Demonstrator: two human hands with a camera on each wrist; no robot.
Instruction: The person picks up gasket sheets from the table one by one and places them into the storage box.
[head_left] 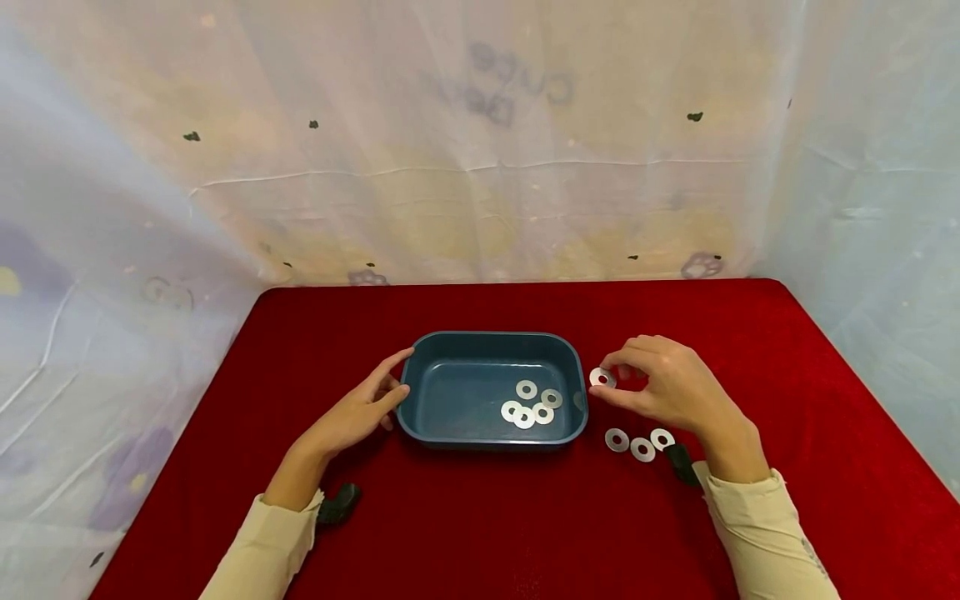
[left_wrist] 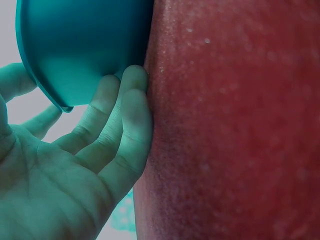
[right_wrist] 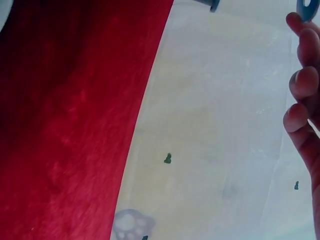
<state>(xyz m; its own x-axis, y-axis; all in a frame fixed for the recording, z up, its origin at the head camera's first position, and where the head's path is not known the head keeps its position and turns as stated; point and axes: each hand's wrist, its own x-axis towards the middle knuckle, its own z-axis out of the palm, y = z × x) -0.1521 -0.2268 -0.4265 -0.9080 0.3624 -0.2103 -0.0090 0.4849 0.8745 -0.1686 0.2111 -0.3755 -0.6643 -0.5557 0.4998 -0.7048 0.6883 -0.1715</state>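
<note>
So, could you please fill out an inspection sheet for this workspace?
Surface: table covered in plain red cloth.
Job's things: blue-grey rectangular tray with rounded corners, holding five flat silver metal ring washers, some overlapping; three loose silver ring washers on the cloth, right of the tray.
Clutter: nothing seen.
Left hand: rests its fingers against the tray's left side, thumb at the rim.
Right hand: pinches one silver ring washer just outside the tray's right side.
Cables: nothing seen.
Surroundings: pale patterned fabric-like sheeting behind and at both sides, with faint lettering at the back.
</note>
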